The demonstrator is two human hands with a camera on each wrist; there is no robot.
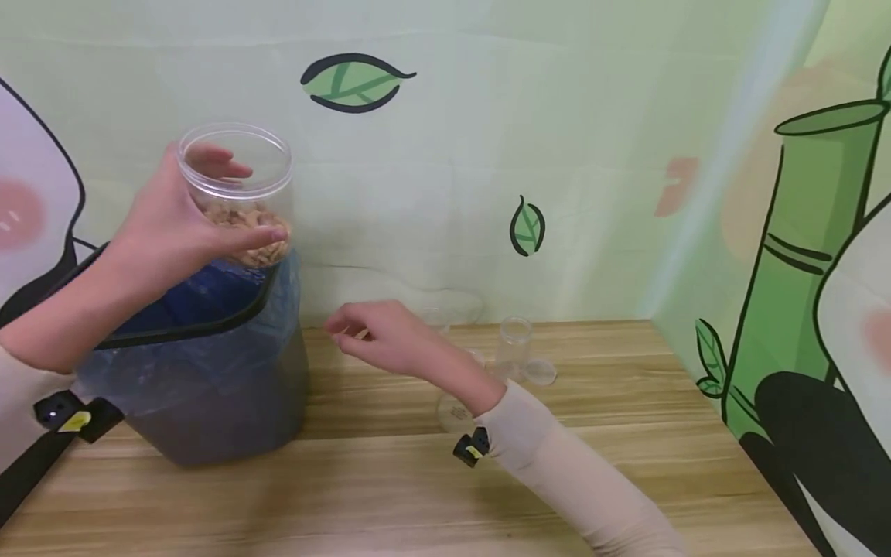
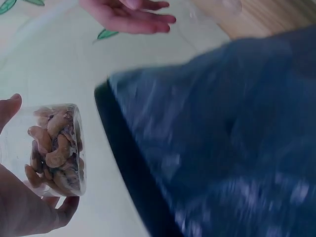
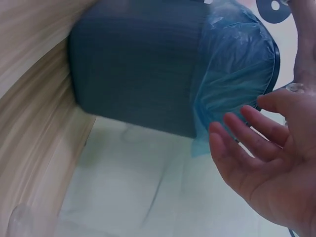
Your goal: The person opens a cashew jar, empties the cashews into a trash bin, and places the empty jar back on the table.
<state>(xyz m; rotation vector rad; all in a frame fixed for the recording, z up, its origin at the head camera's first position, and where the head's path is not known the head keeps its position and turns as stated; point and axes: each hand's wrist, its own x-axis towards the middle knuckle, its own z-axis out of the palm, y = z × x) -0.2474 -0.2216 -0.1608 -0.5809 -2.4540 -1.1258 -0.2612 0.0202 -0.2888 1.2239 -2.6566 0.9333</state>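
Observation:
My left hand (image 1: 160, 224) grips a clear plastic jar (image 1: 281, 184) from the side, raised over the rear rim of a grey trash bin (image 1: 237, 414). The jar stands nearly upright and has no lid. Cashews (image 2: 57, 150) fill its lower part, as the left wrist view shows. A blue plastic liner (image 1: 281, 325) is folded down over the bin's rim. To the right of the bin, my right hand (image 1: 390, 336) hovers above the table with loosely bent fingers and nothing in them; its palm (image 3: 276, 182) shows in the right wrist view.
Behind my right forearm, a small clear jar (image 1: 513, 352) stands on the wooden table (image 1: 390, 495) near the back wall. A round clear lid (image 1: 541, 372) lies beside it, and another clear disc (image 1: 452, 414) is partly hidden by my wrist. A printed cloth (image 1: 445, 139) covers the wall.

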